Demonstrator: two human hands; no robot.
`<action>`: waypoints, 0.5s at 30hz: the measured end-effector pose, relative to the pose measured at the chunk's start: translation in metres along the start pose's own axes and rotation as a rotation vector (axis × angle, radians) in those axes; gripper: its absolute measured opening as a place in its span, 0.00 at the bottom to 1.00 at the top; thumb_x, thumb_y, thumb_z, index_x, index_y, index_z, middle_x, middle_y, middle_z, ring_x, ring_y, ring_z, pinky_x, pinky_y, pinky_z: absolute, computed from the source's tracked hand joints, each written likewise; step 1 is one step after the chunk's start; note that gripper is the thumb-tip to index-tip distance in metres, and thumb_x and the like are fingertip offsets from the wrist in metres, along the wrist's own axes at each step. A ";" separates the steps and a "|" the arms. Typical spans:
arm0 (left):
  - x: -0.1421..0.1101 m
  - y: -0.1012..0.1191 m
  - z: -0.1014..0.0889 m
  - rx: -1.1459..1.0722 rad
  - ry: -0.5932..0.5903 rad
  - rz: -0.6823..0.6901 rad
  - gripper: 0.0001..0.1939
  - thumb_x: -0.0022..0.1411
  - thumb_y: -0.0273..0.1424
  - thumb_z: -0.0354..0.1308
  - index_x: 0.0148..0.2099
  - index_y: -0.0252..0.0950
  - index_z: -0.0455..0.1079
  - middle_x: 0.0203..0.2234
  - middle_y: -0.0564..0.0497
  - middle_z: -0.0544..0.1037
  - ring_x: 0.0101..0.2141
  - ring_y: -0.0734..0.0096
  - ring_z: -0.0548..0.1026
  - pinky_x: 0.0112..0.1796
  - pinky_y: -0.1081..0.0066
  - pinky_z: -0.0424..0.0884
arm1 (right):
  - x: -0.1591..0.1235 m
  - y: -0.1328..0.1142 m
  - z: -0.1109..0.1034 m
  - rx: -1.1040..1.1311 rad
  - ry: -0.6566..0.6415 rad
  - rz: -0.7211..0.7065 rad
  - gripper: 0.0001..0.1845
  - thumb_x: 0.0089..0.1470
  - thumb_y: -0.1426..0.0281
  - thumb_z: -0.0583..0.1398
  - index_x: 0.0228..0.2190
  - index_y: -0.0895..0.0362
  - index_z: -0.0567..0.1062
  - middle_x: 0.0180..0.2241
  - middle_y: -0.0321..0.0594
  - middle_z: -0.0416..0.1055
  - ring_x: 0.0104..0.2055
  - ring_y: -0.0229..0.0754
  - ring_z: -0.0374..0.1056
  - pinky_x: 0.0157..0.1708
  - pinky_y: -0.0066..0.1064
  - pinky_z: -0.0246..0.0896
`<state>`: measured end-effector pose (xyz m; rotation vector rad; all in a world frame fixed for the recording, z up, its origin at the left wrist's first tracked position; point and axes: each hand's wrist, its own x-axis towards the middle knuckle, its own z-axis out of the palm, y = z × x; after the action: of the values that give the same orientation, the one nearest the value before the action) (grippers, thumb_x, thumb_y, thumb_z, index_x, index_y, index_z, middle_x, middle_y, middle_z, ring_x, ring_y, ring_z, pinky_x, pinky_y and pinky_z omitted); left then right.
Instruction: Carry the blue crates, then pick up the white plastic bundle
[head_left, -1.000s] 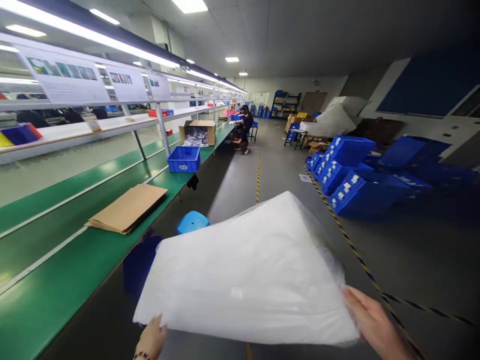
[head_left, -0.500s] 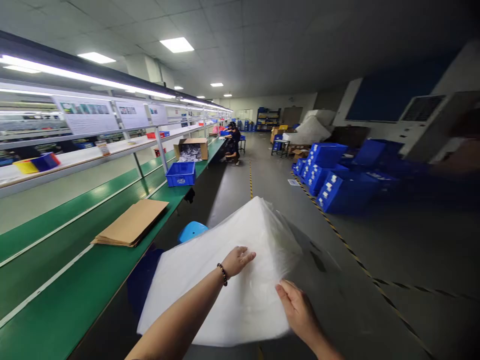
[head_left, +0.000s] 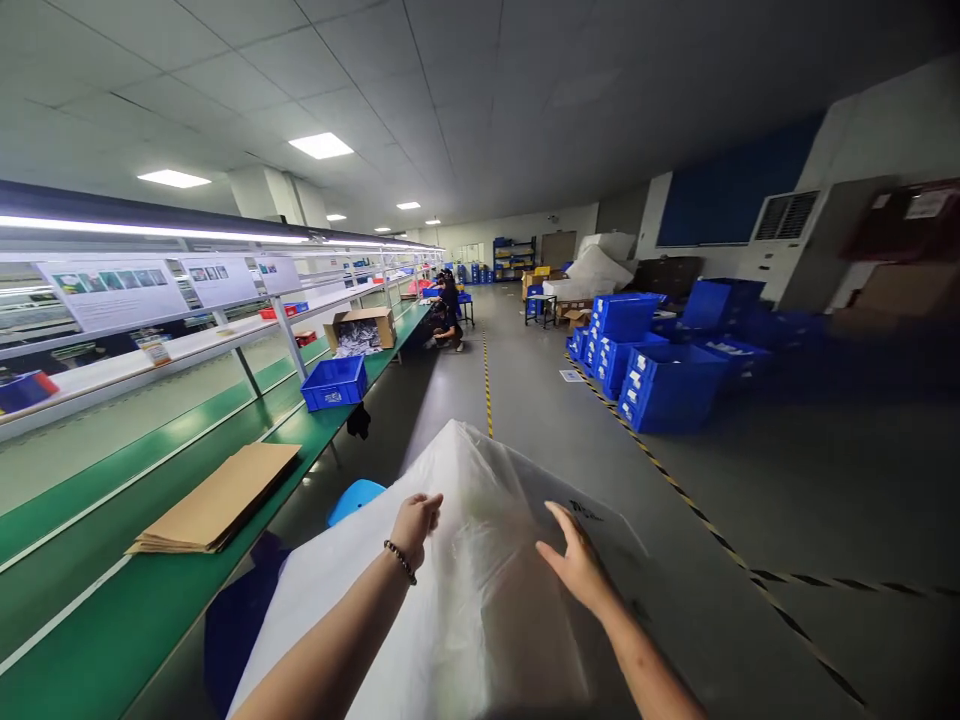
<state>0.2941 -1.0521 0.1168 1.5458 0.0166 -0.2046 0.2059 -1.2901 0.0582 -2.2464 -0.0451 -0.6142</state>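
A large clear-white plastic bag [head_left: 465, 610] fills the lower middle of the view, held out in front of me above the grey floor. My left hand [head_left: 415, 524] is closed, pinching the bag's film near its upper left fold; a bead bracelet sits on that wrist. My right hand [head_left: 574, 560] lies on the bag's right side with fingers stretched out and apart, pressing the film where it is more transparent.
A long green workbench [head_left: 97, 640] runs along the left with flat cardboard sheets [head_left: 217, 500], a blue bin [head_left: 334, 383] and an open carton [head_left: 362, 328]. A blue stool [head_left: 354, 497] stands below. Stacked blue crates [head_left: 660, 380] sit right. People work far down the aisle [head_left: 447, 315].
Both hands have moved from the bag's near edge up onto its middle; the bag has spread and turned more transparent on the right. My view has tilted upward.
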 end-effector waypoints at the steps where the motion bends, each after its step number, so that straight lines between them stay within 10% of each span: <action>1: -0.002 0.002 0.004 -0.027 0.023 0.006 0.20 0.41 0.43 0.56 0.19 0.37 0.49 0.11 0.60 0.55 0.14 0.83 0.54 0.19 0.76 0.48 | 0.014 0.021 -0.004 -0.042 -0.051 0.004 0.31 0.44 0.65 0.54 0.50 0.60 0.54 0.52 0.48 0.51 0.54 0.45 0.48 0.51 0.37 0.46; 5: -0.005 0.012 0.023 -0.112 0.070 0.024 0.16 0.45 0.38 0.53 0.19 0.36 0.51 0.11 0.60 0.56 0.14 0.83 0.54 0.19 0.76 0.49 | 0.047 0.063 0.003 -0.177 -0.285 -0.145 0.24 0.44 0.67 0.52 0.46 0.57 0.62 0.46 0.42 0.60 0.49 0.39 0.55 0.48 0.30 0.51; 9: -0.009 0.015 0.054 -0.147 0.041 0.007 0.07 0.46 0.30 0.50 0.21 0.34 0.57 0.11 0.56 0.63 0.14 0.82 0.59 0.18 0.76 0.49 | 0.059 0.082 0.001 -0.298 -0.128 -0.148 0.12 0.46 0.66 0.48 0.20 0.57 0.66 0.25 0.40 0.66 0.32 0.41 0.61 0.35 0.32 0.56; 15: 0.006 0.030 0.119 -0.240 -0.029 -0.050 0.03 0.44 0.22 0.48 0.21 0.33 0.58 0.10 0.52 0.67 0.13 0.78 0.63 0.17 0.76 0.51 | 0.122 0.114 -0.060 -0.388 0.162 0.025 0.16 0.41 0.70 0.42 0.16 0.58 0.65 0.11 0.40 0.58 0.14 0.38 0.50 0.16 0.28 0.45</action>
<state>0.2904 -1.1702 0.1490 1.3039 0.0553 -0.2555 0.3141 -1.4306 0.0673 -2.5530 0.1982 -0.8477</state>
